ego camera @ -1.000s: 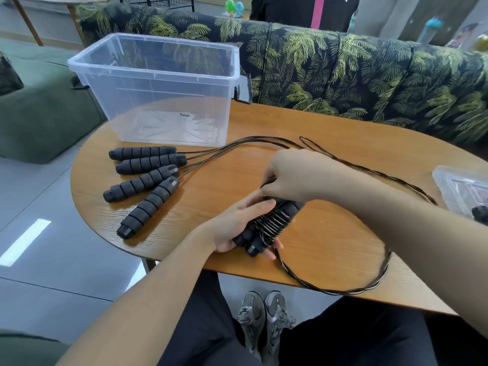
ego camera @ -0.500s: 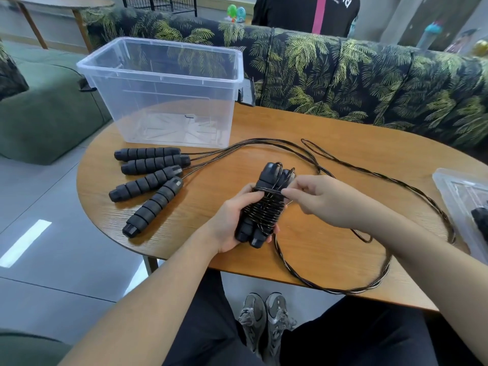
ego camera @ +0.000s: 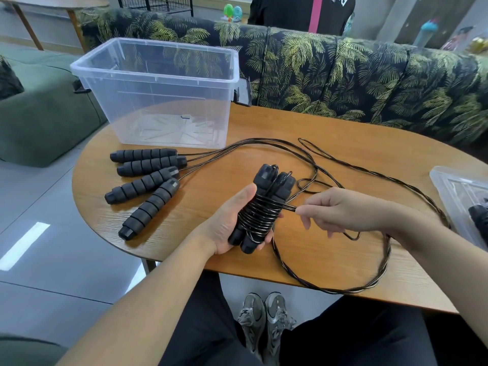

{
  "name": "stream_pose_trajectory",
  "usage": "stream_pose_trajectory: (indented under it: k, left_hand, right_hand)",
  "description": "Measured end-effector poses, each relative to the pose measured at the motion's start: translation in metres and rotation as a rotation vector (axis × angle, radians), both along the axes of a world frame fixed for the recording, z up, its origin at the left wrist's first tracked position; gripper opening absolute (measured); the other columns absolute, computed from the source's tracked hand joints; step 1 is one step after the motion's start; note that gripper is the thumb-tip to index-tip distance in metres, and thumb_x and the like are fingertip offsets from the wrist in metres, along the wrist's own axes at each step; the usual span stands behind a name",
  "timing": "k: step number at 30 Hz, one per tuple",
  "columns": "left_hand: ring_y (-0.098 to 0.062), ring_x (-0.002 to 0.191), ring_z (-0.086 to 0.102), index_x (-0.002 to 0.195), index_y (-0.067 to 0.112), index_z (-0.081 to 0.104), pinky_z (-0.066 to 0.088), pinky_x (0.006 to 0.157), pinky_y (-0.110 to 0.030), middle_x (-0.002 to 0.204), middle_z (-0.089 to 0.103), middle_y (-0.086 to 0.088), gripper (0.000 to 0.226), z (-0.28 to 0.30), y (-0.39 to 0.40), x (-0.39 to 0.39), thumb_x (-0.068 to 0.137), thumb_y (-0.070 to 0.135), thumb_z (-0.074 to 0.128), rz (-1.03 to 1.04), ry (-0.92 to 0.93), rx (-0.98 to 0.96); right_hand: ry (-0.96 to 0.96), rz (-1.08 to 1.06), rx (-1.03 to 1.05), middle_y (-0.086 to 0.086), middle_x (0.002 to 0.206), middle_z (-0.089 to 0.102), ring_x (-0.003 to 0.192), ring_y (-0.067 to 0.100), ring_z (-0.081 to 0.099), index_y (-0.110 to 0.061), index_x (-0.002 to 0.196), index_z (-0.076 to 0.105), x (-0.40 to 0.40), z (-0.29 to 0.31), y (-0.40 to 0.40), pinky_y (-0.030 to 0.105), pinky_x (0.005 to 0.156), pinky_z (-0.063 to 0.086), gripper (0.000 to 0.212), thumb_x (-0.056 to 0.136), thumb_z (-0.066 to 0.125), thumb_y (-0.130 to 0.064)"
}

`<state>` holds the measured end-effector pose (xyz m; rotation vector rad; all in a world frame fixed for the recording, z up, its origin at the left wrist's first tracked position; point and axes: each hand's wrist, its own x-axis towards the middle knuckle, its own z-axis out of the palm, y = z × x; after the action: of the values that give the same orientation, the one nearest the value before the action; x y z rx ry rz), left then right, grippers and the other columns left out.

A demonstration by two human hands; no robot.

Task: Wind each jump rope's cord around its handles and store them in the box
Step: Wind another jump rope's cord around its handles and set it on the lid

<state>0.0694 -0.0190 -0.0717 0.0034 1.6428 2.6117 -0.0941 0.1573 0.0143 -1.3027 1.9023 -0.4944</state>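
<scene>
- A handle pair (ego camera: 264, 207) is gripped in the left hand (ego camera: 227, 228), just above the tabletop (ego camera: 343, 159); the fingers are curled round its underside and the thumb is laid along its left flank.
- The pair's long axis is seen running from the near-left butt ends to the far-right cord ends, tilted a little right of straight away.
- The cord (ego camera: 287, 206) is pinched between thumb and fingertips of the right hand (ego camera: 340, 212), just right of the coil and level with its upper turns.
- The cord is drawn off across that axis, so the next turn is judged to pass over the pair.
- The slack loop (ego camera: 380, 270) is left lying on the tabletop to the right.
- Four loose handles (ego camera: 148, 180) are laid left; the box (ego camera: 158, 72) stands beyond, empty.
</scene>
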Motion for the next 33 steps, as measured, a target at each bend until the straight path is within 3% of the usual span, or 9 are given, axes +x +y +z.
stream_pose_trajectory:
  k: [4, 6, 9, 12, 14, 19, 25, 28, 33]
  left_hand:
    - [-0.024, 0.062, 0.062, 0.114, 0.008, 0.066, 0.049, 0.053, -0.034, 0.094, 0.068, -0.011, 0.054, -0.002, -0.002, -0.002, 0.101, 0.051, 0.035, 0.037, 0.013, 0.102]
    - [-0.025, 0.063, 0.062, 0.116, 0.011, 0.066, 0.049, 0.053, -0.034, 0.100, 0.068, -0.013, 0.051, -0.002, -0.002, -0.003, 0.102, 0.048, 0.035, 0.023, 0.017, 0.112]
    - [-0.026, 0.064, 0.062, 0.122, 0.008, 0.060, 0.050, 0.054, -0.035, 0.102, 0.067, -0.013, 0.050, -0.003, -0.004, -0.002, 0.100, 0.049, 0.042, -0.019, 0.016, 0.103]
    - [-0.027, 0.067, 0.063, 0.130, 0.008, 0.050, 0.052, 0.055, -0.035, 0.107, 0.066, -0.015, 0.059, -0.004, -0.005, -0.001, 0.093, 0.053, 0.058, -0.050, 0.018, 0.081]
    - [-0.026, 0.067, 0.064, 0.131, 0.005, 0.045, 0.053, 0.059, -0.038, 0.102, 0.069, -0.012, 0.060, -0.003, -0.005, -0.002, 0.094, 0.051, 0.056, -0.053, 0.009, 0.023]
    - [-0.035, 0.079, 0.069, 0.134, 0.012, 0.043, 0.060, 0.071, -0.045, 0.109, 0.069, -0.019, 0.044, 0.000, -0.002, -0.005, 0.097, 0.033, 0.054, -0.068, -0.056, -0.060]
    - [-0.038, 0.084, 0.069, 0.150, 0.028, 0.035, 0.059, 0.069, -0.044, 0.115, 0.070, -0.022, 0.065, 0.011, -0.005, -0.014, 0.094, 0.031, 0.067, -0.115, -0.147, -0.328]
    - [-0.038, 0.089, 0.074, 0.146, 0.032, 0.039, 0.061, 0.069, -0.039, 0.121, 0.069, -0.016, 0.054, 0.028, -0.005, -0.021, 0.098, 0.029, 0.066, -0.147, -0.184, -0.540]
    - [-0.018, 0.108, 0.069, 0.148, 0.038, 0.042, 0.055, 0.099, -0.046, 0.128, 0.067, 0.005, 0.060, 0.036, -0.003, -0.033, 0.094, 0.053, 0.064, -0.028, -0.226, -0.833]
  right_hand:
    - [-0.105, 0.091, 0.035, 0.000, 0.072, 0.060, 0.078, 0.016, 0.059, -0.026, 0.103, 0.070, -0.017, 0.003, 0.005, 0.032, 0.102, 0.044, 0.031, 0.102, 0.044, -0.042]
    - [-0.108, 0.075, 0.058, 0.003, 0.074, 0.064, 0.081, 0.018, 0.062, -0.020, 0.103, 0.071, -0.023, 0.005, 0.005, 0.026, 0.104, 0.040, 0.032, 0.099, 0.047, -0.041]
    - [0.017, 0.036, 0.117, 0.002, 0.067, 0.065, 0.068, 0.009, 0.059, -0.012, 0.087, 0.070, -0.026, 0.006, -0.007, 0.016, 0.083, 0.045, 0.047, 0.090, 0.053, -0.055]
    - [0.284, -0.045, 0.216, -0.005, 0.059, 0.064, 0.061, 0.004, 0.059, -0.015, 0.072, 0.066, -0.030, 0.003, -0.023, 0.022, 0.072, 0.048, 0.056, 0.082, 0.057, -0.070]
    - [0.422, -0.079, 0.216, -0.004, 0.062, 0.064, 0.063, 0.009, 0.061, -0.019, 0.067, 0.064, -0.032, 0.005, -0.033, 0.024, 0.066, 0.050, 0.056, 0.077, 0.060, -0.074]
    - [0.477, -0.059, 0.160, -0.005, 0.070, 0.063, 0.069, 0.015, 0.055, -0.024, 0.071, 0.069, -0.034, 0.010, -0.051, 0.029, 0.062, 0.043, 0.036, 0.079, 0.074, -0.058]
    - [0.436, 0.032, 0.102, -0.011, 0.083, 0.071, 0.076, 0.005, 0.060, -0.025, 0.086, 0.074, -0.032, 0.023, -0.064, 0.021, 0.067, 0.043, 0.012, 0.084, 0.077, -0.037]
    - [0.468, 0.081, 0.061, -0.018, 0.077, 0.070, 0.071, -0.006, 0.059, -0.030, 0.087, 0.075, -0.026, 0.028, -0.067, 0.010, 0.061, 0.040, 0.010, 0.084, 0.077, -0.039]
    - [0.618, 0.099, 0.029, -0.015, 0.089, 0.072, 0.087, 0.008, 0.065, -0.028, 0.099, 0.077, -0.006, 0.042, -0.068, 0.026, 0.078, 0.052, 0.017, 0.093, 0.067, -0.039]
